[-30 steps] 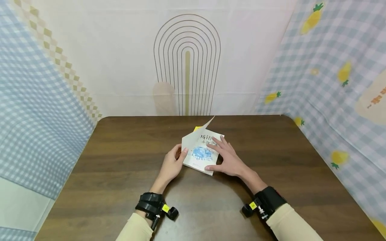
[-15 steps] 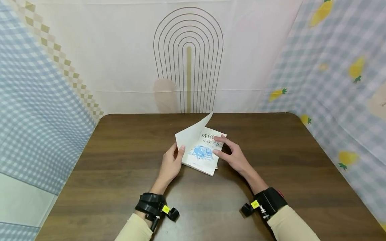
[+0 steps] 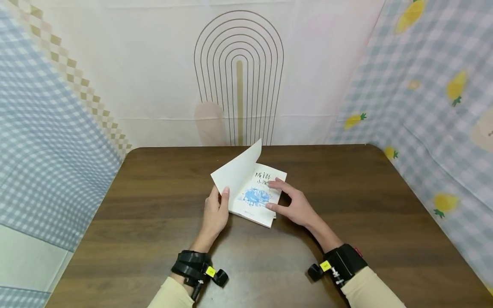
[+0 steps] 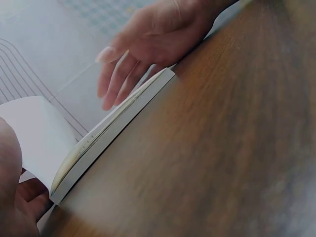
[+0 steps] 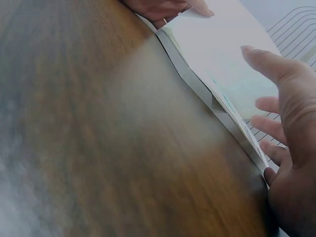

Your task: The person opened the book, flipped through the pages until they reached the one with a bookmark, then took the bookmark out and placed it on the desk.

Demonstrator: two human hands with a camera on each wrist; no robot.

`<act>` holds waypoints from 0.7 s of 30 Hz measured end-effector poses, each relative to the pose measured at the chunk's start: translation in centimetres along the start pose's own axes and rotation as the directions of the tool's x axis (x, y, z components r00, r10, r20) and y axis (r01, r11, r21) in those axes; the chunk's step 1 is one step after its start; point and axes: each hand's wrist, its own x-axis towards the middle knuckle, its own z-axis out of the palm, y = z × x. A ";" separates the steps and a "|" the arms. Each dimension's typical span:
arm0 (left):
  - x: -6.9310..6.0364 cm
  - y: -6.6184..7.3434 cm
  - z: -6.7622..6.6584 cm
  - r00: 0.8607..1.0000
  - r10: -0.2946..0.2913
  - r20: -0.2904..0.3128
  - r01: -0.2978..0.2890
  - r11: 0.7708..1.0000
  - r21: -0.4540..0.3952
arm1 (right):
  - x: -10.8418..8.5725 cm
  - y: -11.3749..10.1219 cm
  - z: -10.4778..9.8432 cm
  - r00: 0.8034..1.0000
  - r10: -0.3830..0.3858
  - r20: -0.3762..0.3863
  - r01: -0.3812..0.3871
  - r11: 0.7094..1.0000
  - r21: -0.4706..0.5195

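Observation:
A small book (image 3: 251,205) lies tilted on the table with its cover (image 3: 236,169) raised to the left, showing a white page with black characters and a blue picture. The left hand (image 3: 216,214) pinches the raised cover at its lower left, thumb on the inner side. Spread over the book's right side is the right hand (image 3: 294,205), its fingers slightly bent and holding nothing. In the right wrist view the thumb of the right hand (image 5: 291,118) hovers above the page, and a finger lies near the book's edge (image 5: 237,131).
The brown wooden table (image 3: 154,239) surrounds the book. A white cloth with an arch pattern (image 3: 161,77) hangs behind it, and blue checked cloths (image 3: 393,98) hang at both sides. Black straps with small cameras are on both wrists.
The cover has swung further open to the left, with the left hand moving along. The right hand has shifted a little, and the yellow part behind the book is out of sight.

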 end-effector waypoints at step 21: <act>-0.2 0.0 -0.5 0.998 -0.006 -0.066 -0.004 0.989 -0.145 | 0.1 -0.4 0.2 0.972 -0.039 0.230 0.093 0.969 -0.230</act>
